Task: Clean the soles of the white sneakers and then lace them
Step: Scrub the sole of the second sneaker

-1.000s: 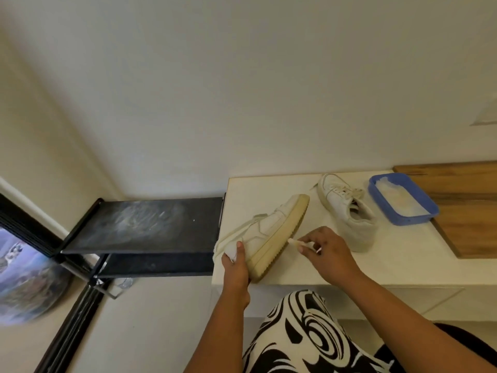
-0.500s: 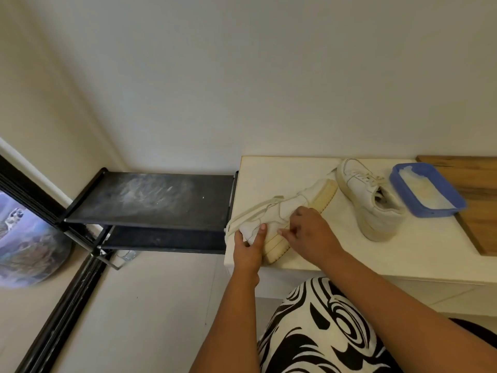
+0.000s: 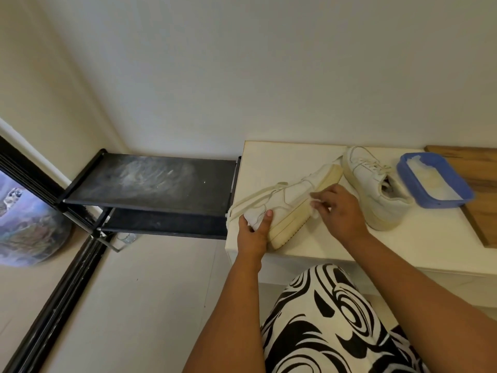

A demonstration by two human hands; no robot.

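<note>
White counter bears two sneakers, blue tray, wooden board.

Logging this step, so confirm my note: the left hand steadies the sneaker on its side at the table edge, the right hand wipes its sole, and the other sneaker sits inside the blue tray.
One detail is wrong. The head view shows the other sneaker standing on the table beside the blue tray, not inside it. The rest holds: the left hand steadies the sneaker on its side and the right hand wipes its sole.
</note>
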